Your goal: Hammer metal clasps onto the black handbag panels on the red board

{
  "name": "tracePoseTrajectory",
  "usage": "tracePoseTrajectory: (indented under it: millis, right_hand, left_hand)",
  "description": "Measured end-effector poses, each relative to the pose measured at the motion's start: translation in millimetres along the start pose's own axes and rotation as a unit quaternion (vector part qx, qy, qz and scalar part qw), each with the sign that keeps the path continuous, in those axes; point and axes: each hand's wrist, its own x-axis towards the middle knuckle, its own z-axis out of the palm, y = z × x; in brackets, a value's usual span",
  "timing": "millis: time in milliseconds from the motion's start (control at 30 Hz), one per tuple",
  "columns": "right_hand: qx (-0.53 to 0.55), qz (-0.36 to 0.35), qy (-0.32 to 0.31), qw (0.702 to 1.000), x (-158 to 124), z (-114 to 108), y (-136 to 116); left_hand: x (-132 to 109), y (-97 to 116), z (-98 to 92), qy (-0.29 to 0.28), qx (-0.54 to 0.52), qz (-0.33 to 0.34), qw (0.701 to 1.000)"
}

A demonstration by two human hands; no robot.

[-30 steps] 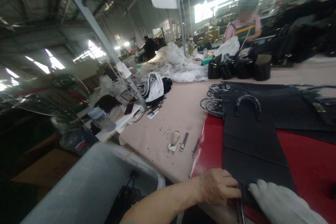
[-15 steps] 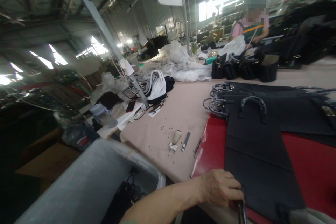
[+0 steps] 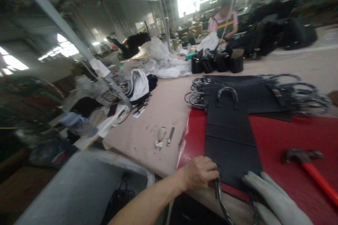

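Note:
My bare left hand [image 3: 202,172] is closed on one side of a plastic-wrapped bag handle [image 3: 221,197] at the near end of a black bag panel [image 3: 229,147]. My right hand [image 3: 277,197], in a pale work glove, has its fingers stretched out over the panel's near right corner, beside the handle's other side. Its thumb is not clear. The long panel lies flat on a red board [image 3: 274,147], and a second wrapped handle [image 3: 227,93] curves up at its far end. Right of the glove lies a claw hammer [image 3: 311,172] with a red handle.
More black panels with wrapped handles [image 3: 243,93] are stacked behind. Left of the board lie a tape-wrapped tool [image 3: 160,137], a flat metal tool [image 3: 170,136] and tiny scattered bits. A grey bin [image 3: 79,186] stands at the near left. A co-worker [image 3: 224,24] is across the table.
The view has swung right, bringing the hammer and more of my gloved right hand into sight. My left hand stays on the handle at the panel's near end.

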Motion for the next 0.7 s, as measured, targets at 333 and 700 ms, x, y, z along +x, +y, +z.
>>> tracePoseTrajectory:
  millis: [333, 700]
  right_hand:
    - [0.017, 0.004, -0.034, 0.999, 32, -10, -48]
    - [0.011, 0.096, -0.020, 0.995, 41, -2, -46]
  left_hand:
    - [-8, 19, 1.7, 0.192, -0.082, -0.097, 0.973]
    - [-10, 30, 13.7, 0.239, -0.084, -0.170, 0.952]
